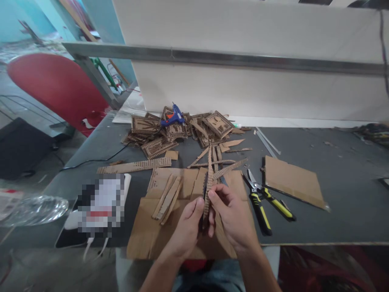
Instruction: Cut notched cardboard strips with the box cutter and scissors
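Both hands meet over a flattened cardboard sheet (pixel 142 239) at the table's front edge. A narrow corrugated cardboard strip (pixel 209 174) stands up between them, pointing away from me. My left hand (pixel 188 223) pinches its near part from the left, beside a dark-edged piece that is partly hidden. My right hand (pixel 227 211) grips the same strip from the right, thumb and fingers pressed on it. Several loose strips (pixel 170 198) lie on the sheet to the left. More cut strips (pixel 231 168) are scattered just beyond the hands.
Yellow-and-black shears (pixel 258 194) lie open at right, near a cardboard panel (pixel 291 180). Behind are piled cardboard frames (pixel 146 125) with a blue glue gun (pixel 174 117) on top. A blurred-out device (pixel 101 202) with cables sits at left.
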A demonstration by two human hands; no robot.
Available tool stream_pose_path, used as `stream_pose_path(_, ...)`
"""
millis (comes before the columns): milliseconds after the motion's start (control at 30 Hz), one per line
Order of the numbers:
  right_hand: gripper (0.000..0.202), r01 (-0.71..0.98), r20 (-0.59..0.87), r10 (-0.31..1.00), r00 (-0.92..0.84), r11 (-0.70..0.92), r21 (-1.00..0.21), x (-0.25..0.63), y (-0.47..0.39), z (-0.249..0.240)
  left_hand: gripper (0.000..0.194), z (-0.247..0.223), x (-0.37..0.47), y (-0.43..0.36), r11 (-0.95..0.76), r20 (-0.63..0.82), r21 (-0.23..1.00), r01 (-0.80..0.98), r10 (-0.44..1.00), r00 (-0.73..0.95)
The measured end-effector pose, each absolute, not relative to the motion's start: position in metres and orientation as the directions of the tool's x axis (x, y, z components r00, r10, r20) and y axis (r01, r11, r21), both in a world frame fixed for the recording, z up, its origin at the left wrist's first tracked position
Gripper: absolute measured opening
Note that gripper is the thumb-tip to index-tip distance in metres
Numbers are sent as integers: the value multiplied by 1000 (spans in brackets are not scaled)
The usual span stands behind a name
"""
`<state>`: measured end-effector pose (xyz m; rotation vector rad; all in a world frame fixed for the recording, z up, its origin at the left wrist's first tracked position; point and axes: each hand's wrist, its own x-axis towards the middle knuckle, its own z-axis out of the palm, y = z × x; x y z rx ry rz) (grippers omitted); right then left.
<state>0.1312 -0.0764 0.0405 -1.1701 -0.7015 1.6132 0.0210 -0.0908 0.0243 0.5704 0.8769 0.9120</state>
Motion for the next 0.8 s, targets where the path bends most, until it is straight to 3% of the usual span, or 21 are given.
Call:
stream_pose_path(367,41,-320,-331,942,61,-295,-900,129,-75,45,52,27,30,-94,535,-456,653,-536,843,286)
stream_pose_path(600,35,-333,-265,951,160,-201,-921,129,-75,44,47,31,27,-92,581,-424,516,-630,812,401)
stream_pose_path(800,44,-286,-317,945,82,-282,-916,134,-70,47,43,29,22,-90,632,-441,519,-576,775,453)
